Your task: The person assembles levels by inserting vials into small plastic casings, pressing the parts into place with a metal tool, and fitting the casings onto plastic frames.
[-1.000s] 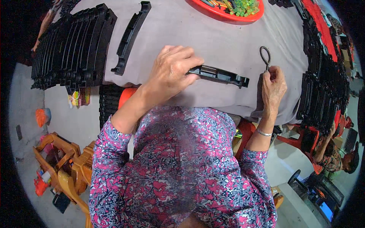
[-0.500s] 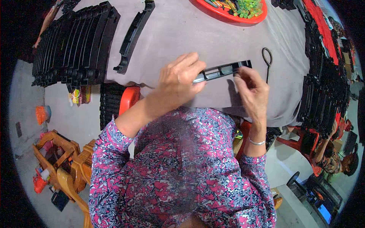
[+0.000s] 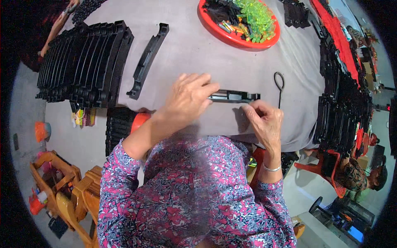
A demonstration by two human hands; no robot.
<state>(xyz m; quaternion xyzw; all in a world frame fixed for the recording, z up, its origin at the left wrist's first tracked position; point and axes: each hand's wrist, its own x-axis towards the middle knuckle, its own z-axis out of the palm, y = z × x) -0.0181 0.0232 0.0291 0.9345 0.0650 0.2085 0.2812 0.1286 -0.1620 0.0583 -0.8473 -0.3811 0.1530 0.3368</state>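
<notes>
My left hand (image 3: 188, 96) is closed round the left end of a long, narrow black plastic strip (image 3: 237, 97) with recesses along it. The strip lies nearly level, just above or on the cloth. At its near right edge, the thumb and fingers of my right hand (image 3: 266, 122) are pinched together; anything between them is hidden or too small to make out. A similar curved black strip (image 3: 147, 62) lies alone to the left. Right of the held strip is a black metal rod with a looped end (image 3: 279, 84).
A grey cloth (image 3: 182, 45) covers the table. A red tray (image 3: 231, 41) at the far side holds green, orange and black small pieces. Black strips stand in a row (image 3: 82, 66) at left; more black parts (image 3: 335, 111) pile up at right. Another person (image 3: 362, 173) sits at far right.
The strip has turned closer to level. My right fingers have slipped from its right end to its near edge. The whole view has shifted, showing more of the red tray.
</notes>
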